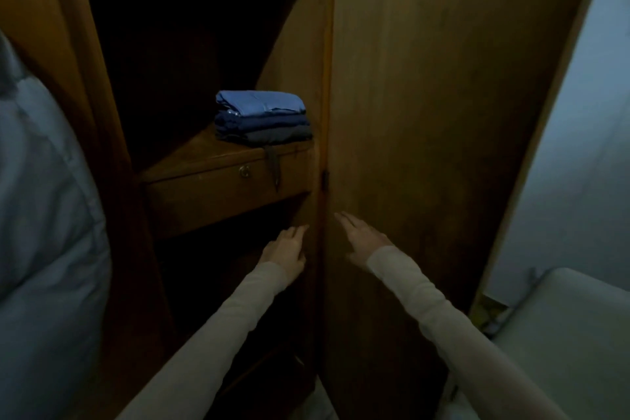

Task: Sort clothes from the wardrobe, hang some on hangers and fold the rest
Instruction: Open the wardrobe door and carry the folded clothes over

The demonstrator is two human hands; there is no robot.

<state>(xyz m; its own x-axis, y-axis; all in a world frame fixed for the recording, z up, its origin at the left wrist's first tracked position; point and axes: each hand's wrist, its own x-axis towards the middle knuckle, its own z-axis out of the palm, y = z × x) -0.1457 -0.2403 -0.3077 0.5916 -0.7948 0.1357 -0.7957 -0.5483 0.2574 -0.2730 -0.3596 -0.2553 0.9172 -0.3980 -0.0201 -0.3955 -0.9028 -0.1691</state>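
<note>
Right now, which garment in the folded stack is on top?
The light blue garment tops the folded stack; beneath it lie a navy one and a grey one at the bottom.

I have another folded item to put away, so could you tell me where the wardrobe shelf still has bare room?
The shelf is bare left of the folded stack, toward the dark back corner. The stack sits close to the right wall, leaving no room there. Below the drawer, the lower compartment is too dark to judge. The left hand and right hand reach low, near the door edge.
</note>
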